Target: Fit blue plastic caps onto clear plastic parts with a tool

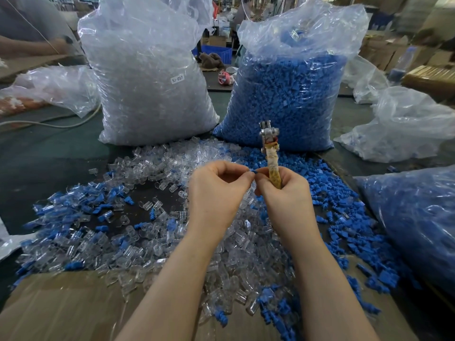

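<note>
We grip the tool (273,168) upright in our right hand (283,193). Our left hand (216,190) fingers pinch a blue cap (254,171) beside it, above the loose clear parts (246,257) covering the bench (49,153)

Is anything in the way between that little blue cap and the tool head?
Nothing visible. The blue cap sits pinched between both hands, left hand and right hand; the tool rises clear above.

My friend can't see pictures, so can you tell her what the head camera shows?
Two hands meet over a table: the left hand and right hand pinch a small blue cap, the right also gripping a wrapped tool. Loose clear parts and caps lie below, two full bags behind.
</note>
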Demonstrator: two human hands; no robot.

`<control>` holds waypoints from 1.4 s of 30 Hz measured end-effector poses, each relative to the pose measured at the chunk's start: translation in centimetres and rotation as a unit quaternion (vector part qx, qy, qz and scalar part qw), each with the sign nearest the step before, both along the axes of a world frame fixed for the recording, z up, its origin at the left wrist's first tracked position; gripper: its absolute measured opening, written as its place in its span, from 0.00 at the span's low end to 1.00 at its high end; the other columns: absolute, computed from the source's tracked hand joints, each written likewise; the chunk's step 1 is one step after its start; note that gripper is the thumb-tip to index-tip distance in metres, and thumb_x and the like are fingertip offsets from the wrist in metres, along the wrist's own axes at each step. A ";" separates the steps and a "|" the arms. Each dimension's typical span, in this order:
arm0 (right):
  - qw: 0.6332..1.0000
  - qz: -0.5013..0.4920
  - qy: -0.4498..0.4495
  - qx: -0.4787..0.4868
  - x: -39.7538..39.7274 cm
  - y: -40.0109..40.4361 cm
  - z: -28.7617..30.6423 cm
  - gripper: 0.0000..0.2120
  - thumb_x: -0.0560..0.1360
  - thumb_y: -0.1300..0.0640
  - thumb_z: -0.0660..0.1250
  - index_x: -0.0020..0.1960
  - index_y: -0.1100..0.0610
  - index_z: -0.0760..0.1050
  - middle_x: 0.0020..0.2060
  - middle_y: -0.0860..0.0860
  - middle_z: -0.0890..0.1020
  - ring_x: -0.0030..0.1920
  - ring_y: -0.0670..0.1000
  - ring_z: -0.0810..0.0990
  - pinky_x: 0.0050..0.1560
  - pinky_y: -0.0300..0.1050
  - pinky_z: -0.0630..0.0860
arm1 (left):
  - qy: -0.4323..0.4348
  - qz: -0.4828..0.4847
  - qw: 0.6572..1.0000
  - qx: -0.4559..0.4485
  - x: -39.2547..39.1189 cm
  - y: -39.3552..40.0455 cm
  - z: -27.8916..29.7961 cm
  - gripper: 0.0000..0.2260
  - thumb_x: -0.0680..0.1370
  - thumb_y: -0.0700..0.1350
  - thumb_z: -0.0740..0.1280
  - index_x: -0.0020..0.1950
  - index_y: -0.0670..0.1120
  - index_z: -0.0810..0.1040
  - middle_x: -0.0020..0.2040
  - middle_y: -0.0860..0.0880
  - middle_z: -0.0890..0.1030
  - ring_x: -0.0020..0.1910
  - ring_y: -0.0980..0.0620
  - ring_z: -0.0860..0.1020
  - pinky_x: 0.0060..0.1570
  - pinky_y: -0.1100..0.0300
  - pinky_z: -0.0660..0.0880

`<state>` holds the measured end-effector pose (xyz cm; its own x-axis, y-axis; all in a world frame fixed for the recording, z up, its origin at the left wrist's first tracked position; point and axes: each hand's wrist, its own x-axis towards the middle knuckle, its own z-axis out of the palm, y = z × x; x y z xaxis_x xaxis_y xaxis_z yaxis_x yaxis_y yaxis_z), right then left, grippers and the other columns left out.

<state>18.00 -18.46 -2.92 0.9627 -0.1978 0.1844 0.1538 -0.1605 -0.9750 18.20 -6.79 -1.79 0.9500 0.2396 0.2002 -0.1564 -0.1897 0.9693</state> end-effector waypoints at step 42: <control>0.936 0.171 0.090 -0.295 -0.3 -2.5 -0.2 0.11 0.72 0.60 0.65 0.41 0.46 0.67 0.33 0.47 0.73 0.29 0.45 0.68 0.32 0.44 0.65 | 0.058 -0.055 0.983 -0.162 1.3 2.3 -0.8 0.05 0.79 0.36 0.67 0.46 0.43 0.80 0.36 0.51 0.82 0.34 0.59 0.79 0.39 0.66 0.78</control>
